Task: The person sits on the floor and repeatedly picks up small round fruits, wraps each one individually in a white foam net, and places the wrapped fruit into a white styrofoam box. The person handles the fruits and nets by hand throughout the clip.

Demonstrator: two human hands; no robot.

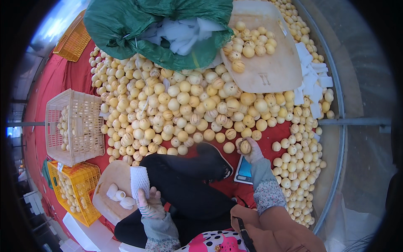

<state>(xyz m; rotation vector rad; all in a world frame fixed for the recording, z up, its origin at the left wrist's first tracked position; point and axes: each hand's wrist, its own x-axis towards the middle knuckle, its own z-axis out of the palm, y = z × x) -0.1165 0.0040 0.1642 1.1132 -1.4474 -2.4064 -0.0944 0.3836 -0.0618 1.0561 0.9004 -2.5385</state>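
My right hand wears a fingerless-looking glove and grips a small striped yellow melon above a compact scale with a blue top. A white foam net sleeve stands upright in my left hand, pinched at its lower end. Left of that hand, a shallow beige tub holds several melons wrapped in foam nets. A large heap of pale yellow melons spreads over red cloth in front of my folded legs.
A green woven sack with white foam pieces lies beyond the heap, beside a beige tub holding melons. White and yellow plastic crates with melons stand at left. More melons and white foam sleeves lie along the right wall.
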